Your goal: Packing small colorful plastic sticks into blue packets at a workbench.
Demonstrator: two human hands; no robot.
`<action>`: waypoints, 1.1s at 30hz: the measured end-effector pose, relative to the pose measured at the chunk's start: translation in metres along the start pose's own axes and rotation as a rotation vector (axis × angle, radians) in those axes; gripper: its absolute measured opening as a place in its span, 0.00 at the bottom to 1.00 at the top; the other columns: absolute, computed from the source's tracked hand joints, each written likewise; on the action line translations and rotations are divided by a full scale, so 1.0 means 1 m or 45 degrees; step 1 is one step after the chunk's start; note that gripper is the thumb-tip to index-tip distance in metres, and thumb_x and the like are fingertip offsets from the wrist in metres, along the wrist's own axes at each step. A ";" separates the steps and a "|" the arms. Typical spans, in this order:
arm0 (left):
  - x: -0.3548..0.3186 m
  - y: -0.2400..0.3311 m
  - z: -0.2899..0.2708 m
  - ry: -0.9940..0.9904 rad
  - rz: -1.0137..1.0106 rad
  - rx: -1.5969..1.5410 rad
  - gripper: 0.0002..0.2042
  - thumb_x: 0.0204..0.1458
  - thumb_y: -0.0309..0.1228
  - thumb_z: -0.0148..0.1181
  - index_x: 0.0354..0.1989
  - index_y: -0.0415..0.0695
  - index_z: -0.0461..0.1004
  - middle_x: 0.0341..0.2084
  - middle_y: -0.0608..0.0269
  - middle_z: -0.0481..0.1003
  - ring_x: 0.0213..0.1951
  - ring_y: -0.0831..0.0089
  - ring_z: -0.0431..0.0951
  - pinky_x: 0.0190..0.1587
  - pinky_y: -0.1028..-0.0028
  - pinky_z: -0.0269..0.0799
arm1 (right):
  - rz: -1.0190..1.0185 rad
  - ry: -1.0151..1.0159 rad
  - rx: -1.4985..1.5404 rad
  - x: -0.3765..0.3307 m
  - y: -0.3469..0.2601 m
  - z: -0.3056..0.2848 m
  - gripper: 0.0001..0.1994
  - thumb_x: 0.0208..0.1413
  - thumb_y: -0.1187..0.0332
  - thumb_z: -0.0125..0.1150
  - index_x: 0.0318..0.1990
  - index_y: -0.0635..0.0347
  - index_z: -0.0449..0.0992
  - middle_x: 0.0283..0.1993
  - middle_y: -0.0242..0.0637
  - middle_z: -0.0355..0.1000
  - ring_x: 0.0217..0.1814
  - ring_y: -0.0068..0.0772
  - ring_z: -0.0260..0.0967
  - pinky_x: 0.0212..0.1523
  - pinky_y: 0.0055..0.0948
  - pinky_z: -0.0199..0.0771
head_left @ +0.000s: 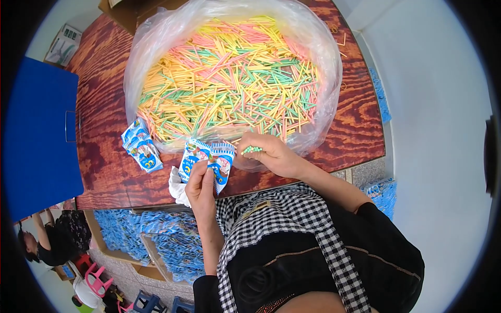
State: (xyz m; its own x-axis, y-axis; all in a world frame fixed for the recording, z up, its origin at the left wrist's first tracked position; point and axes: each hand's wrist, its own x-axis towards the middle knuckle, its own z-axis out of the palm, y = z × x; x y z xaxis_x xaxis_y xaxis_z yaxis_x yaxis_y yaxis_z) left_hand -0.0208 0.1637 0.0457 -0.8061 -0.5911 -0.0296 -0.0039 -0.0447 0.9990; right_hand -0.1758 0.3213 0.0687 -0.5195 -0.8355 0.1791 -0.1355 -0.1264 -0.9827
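Note:
My left hand (201, 190) pinches blue-and-white printed packets (223, 167) between thumb and fingers, at the table's near edge. Whether their tops are parted, I cannot tell. Just to the right, my right hand (276, 155) is closed around a bundle of thin sticks (252, 149), their pale green and yellowish ends facing the packets. Beyond both hands spreads a large clear plastic bag (326, 96), its rim rolled wide, full of loose pink, yellow, orange and green sticks (229, 78). More packets (143, 148) lie overlapping left of my left hand.
A crumpled white cloth or tissue (178, 189) sits beside my left wrist. The wood-patterned table (360, 125) has a blue panel (39, 135) at its left. Boxes of blue packets (169, 242) stand below the near edge. Another person (49, 237) is at the far lower left, near stools (148, 302).

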 end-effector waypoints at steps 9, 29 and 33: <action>0.002 0.002 0.002 -0.006 -0.006 0.022 0.06 0.57 0.21 0.52 0.40 0.33 0.74 0.37 0.66 0.72 0.37 0.83 0.70 0.41 0.82 0.64 | 0.010 0.003 0.012 -0.001 0.000 0.001 0.02 0.59 0.76 0.50 0.37 0.64 0.70 0.36 0.36 0.67 0.40 0.32 0.65 0.45 0.28 0.63; -0.001 0.002 0.003 0.065 -0.045 -0.052 0.05 0.55 0.18 0.52 0.37 0.31 0.73 0.38 0.62 0.72 0.41 0.76 0.70 0.46 0.79 0.63 | 0.026 -0.018 0.011 -0.002 0.001 0.003 0.04 0.60 0.73 0.50 0.37 0.64 0.70 0.35 0.36 0.67 0.39 0.32 0.65 0.45 0.27 0.63; -0.002 -0.001 0.002 0.063 -0.038 -0.070 0.05 0.55 0.17 0.52 0.38 0.31 0.73 0.38 0.61 0.72 0.41 0.76 0.70 0.47 0.79 0.63 | 0.018 -0.012 -0.009 -0.003 0.000 0.005 0.05 0.60 0.72 0.50 0.36 0.64 0.70 0.35 0.36 0.67 0.39 0.32 0.65 0.45 0.27 0.63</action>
State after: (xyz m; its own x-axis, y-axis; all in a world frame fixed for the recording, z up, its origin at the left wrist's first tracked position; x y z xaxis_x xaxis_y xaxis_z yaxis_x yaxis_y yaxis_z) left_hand -0.0201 0.1667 0.0444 -0.7757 -0.6281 -0.0624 0.0059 -0.1062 0.9943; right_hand -0.1700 0.3215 0.0674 -0.5138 -0.8420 0.1645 -0.1343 -0.1104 -0.9848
